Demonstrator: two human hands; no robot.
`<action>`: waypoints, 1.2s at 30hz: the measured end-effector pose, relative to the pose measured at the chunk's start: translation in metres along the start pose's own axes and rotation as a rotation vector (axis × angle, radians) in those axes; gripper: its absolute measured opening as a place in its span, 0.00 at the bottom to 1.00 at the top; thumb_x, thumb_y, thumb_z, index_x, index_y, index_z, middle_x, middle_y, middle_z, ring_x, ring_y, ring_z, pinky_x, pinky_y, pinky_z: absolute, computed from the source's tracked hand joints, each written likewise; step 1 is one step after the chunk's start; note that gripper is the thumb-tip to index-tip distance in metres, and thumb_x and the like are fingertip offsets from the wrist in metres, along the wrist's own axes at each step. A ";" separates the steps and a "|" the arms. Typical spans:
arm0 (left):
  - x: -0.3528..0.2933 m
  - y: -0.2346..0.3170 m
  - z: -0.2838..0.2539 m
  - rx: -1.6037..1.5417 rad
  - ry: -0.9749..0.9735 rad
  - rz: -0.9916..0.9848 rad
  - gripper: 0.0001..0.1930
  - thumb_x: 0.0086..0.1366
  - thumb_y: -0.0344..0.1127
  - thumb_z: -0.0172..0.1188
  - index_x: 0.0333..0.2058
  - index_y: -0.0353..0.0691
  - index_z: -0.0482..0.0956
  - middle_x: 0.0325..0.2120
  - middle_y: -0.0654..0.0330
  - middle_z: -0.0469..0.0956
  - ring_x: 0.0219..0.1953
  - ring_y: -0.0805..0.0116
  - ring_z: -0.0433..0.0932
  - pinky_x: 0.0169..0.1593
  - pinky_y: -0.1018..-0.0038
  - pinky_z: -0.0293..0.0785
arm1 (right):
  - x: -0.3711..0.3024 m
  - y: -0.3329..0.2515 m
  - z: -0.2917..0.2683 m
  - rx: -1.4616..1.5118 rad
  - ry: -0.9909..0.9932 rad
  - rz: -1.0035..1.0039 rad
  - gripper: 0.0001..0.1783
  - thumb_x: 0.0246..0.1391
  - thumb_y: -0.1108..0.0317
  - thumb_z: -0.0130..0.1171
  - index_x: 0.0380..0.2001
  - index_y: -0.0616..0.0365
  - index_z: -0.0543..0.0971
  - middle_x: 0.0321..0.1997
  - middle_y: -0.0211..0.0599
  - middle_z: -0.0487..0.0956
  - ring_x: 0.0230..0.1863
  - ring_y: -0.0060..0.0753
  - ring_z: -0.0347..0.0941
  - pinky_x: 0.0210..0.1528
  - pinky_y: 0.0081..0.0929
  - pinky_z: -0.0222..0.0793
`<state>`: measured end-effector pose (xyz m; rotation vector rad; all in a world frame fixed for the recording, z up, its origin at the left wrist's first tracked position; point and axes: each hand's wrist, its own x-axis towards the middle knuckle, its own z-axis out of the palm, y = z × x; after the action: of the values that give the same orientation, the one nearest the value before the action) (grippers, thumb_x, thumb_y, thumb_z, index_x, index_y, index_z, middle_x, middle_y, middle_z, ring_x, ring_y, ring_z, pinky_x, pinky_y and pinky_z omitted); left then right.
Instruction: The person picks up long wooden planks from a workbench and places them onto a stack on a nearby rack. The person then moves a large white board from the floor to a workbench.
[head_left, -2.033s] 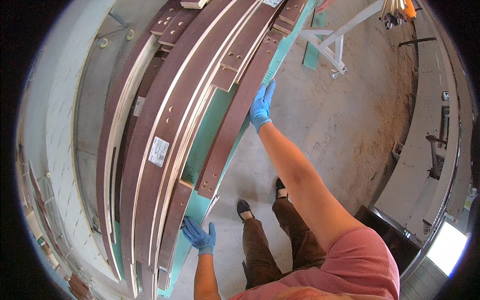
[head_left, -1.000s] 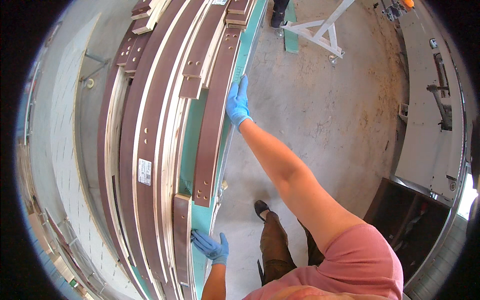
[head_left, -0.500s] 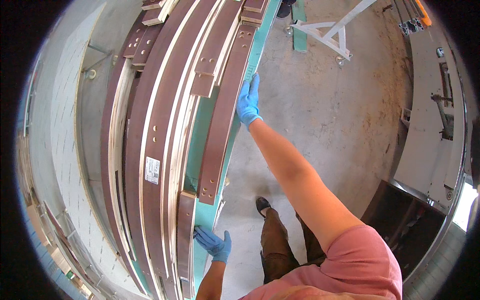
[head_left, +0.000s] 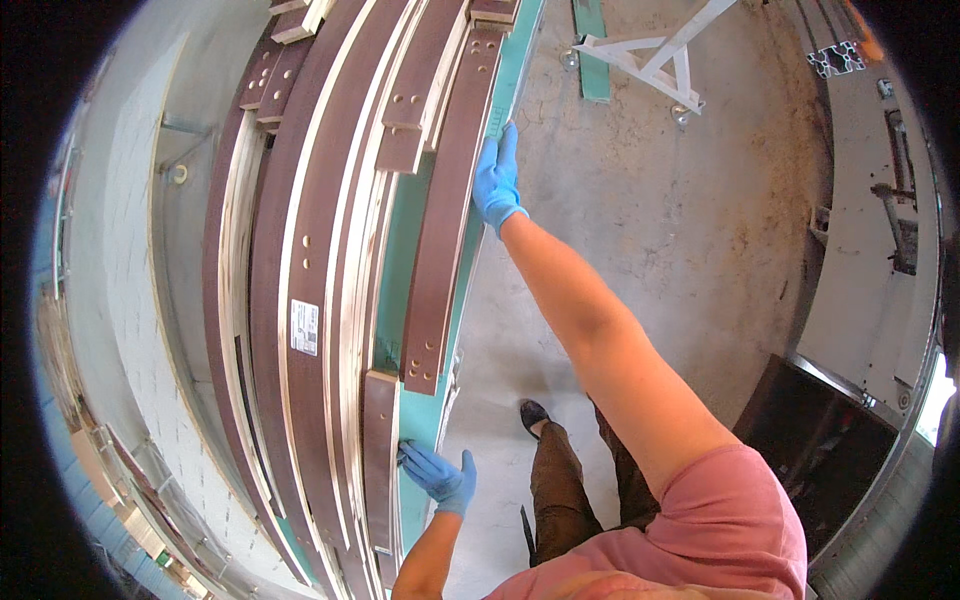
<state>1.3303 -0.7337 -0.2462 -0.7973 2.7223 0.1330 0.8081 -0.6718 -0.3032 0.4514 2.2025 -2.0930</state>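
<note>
My left hand [head_left: 440, 478], in a blue glove, has its fingers stretched and thumb apart. Its fingertips touch the right edge of a short brown board [head_left: 380, 425]. Farther off, my gloved right hand [head_left: 496, 182] lies with extended fingers against the right edge of a longer brown board [head_left: 450, 215] that has round holes at both ends. Both boards rest on a green sheet [head_left: 422, 418]. The right palm and the undersides of the left fingers are hidden.
Left of my hands, several long brown boards with pale edges [head_left: 325, 400] lie side by side, one bearing a white label [head_left: 304, 328]. A white wheeled frame [head_left: 655, 62] stands on the grey floor at the far right. A dark box [head_left: 815, 450] stands at right.
The whole view has shifted slightly. Both hands keep nearly the same places against the boards.
</note>
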 end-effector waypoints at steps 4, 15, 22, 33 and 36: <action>-0.005 -0.008 0.010 0.023 -0.007 0.042 0.64 0.51 0.53 0.71 0.72 0.21 0.38 0.73 0.30 0.41 0.74 0.31 0.41 0.74 0.42 0.39 | 0.003 0.004 0.004 0.003 0.031 -0.068 0.36 0.70 0.56 0.41 0.75 0.59 0.51 0.74 0.59 0.63 0.74 0.58 0.59 0.72 0.37 0.55; 0.000 -0.004 0.001 0.089 0.106 0.079 0.63 0.51 0.52 0.70 0.72 0.22 0.39 0.73 0.34 0.43 0.74 0.34 0.44 0.74 0.43 0.39 | -0.113 0.045 -0.024 0.035 -0.055 -0.053 0.45 0.68 0.53 0.51 0.73 0.74 0.46 0.76 0.69 0.54 0.77 0.59 0.51 0.77 0.42 0.46; 0.000 -0.007 0.004 0.035 0.124 0.081 0.61 0.50 0.54 0.69 0.71 0.21 0.45 0.73 0.34 0.44 0.74 0.34 0.44 0.74 0.44 0.39 | -0.359 0.086 -0.011 -0.300 -0.226 -0.072 0.40 0.67 0.63 0.47 0.75 0.68 0.46 0.74 0.67 0.58 0.73 0.63 0.59 0.73 0.44 0.56; 0.033 0.026 -0.032 -0.452 0.252 0.419 0.54 0.58 0.51 0.68 0.72 0.30 0.47 0.73 0.36 0.44 0.76 0.35 0.40 0.75 0.43 0.37 | -0.219 0.098 -0.018 -0.373 -0.144 -0.213 0.37 0.62 0.59 0.52 0.72 0.57 0.55 0.53 0.68 0.78 0.54 0.68 0.76 0.55 0.52 0.72; -0.014 0.004 -0.066 -0.655 0.309 0.424 0.42 0.61 0.43 0.67 0.70 0.34 0.60 0.71 0.37 0.54 0.74 0.36 0.50 0.74 0.47 0.47 | -0.168 0.078 -0.009 -0.346 -0.167 -0.272 0.27 0.61 0.63 0.55 0.62 0.60 0.68 0.57 0.63 0.76 0.57 0.64 0.73 0.59 0.50 0.70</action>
<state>1.3220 -0.7345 -0.1790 -0.3809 3.1311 1.1199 0.9896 -0.6876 -0.3355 -0.0501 2.5651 -1.7189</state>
